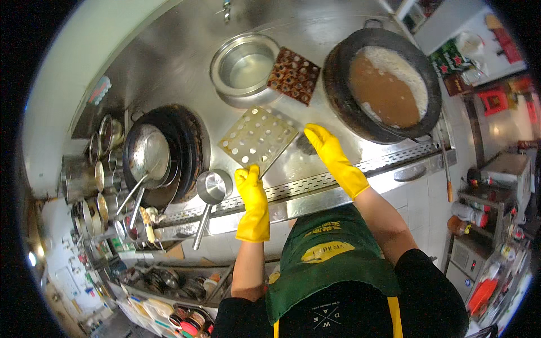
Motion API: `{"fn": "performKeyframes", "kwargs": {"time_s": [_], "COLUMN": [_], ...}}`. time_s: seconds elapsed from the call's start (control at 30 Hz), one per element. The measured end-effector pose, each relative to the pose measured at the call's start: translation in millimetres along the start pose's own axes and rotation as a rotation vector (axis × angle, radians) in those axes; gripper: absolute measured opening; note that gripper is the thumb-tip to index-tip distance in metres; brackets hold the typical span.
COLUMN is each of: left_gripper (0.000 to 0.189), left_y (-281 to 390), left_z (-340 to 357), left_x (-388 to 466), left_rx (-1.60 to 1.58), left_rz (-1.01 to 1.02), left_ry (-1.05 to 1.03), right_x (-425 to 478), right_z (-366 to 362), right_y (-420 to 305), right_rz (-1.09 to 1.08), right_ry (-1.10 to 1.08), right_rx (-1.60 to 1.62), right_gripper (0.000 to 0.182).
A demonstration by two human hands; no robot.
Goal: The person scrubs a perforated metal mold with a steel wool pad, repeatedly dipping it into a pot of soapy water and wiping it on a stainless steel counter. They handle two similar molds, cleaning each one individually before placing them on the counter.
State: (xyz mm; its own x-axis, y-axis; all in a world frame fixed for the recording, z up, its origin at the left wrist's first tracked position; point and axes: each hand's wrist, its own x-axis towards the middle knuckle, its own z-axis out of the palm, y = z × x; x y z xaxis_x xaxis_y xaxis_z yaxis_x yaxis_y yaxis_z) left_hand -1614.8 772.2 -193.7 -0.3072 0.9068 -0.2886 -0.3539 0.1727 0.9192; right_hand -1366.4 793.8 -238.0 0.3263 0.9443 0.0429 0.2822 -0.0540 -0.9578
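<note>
In a yellow rubber glove, my left hand (250,186) grips the near corner of a square metal plate (264,134) with rows of round holes. The plate is tilted above the steel worktop. My right hand (324,145), gloved the same way, is just right of the plate's right corner, its fingers loosely bent with nothing seen in them. A dark patch lies on the steel beside that hand; whether it is a scourer or a shadow is unclear. Beyond, a second perforated plate (294,76), coated in brown grime, leans at the rim of a round steel pot (245,69) holding cloudy liquid.
Right stands a large black wok (338,101) with brown, foamy liquid. Stacked woks (192,156) with a perforated strainer ladle (148,154) are left. A small steel saucepan's (214,187) handle overhangs the worktop's slotted drain edge (296,188). A faucet (227,12) is at the back.
</note>
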Motion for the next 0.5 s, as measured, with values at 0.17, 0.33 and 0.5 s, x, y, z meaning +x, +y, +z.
{"fn": "performKeyframes", "kwargs": {"time_s": [0.17, 0.33, 0.5], "left_gripper": [0.041, 0.04, 0.019], "left_y": [29, 42, 33], "left_z": [22, 86, 172], "left_x": [-30, -39, -44], "left_rx": [-0.035, 0.014, 0.143], "left_rz": [-0.005, 0.056, 0.069], "left_ry": [-0.256, -0.485, -0.625], "right_x": [16, 26, 57], "right_z": [-72, -171, -268], "right_y": [-72, -122, -137], "right_rz": [0.53, 0.543, 0.416], "right_ry": [-0.331, -0.43, -0.262], "right_rx": [0.411, 0.337, 0.274], "right_gripper": [0.038, 0.042, 0.04]}}
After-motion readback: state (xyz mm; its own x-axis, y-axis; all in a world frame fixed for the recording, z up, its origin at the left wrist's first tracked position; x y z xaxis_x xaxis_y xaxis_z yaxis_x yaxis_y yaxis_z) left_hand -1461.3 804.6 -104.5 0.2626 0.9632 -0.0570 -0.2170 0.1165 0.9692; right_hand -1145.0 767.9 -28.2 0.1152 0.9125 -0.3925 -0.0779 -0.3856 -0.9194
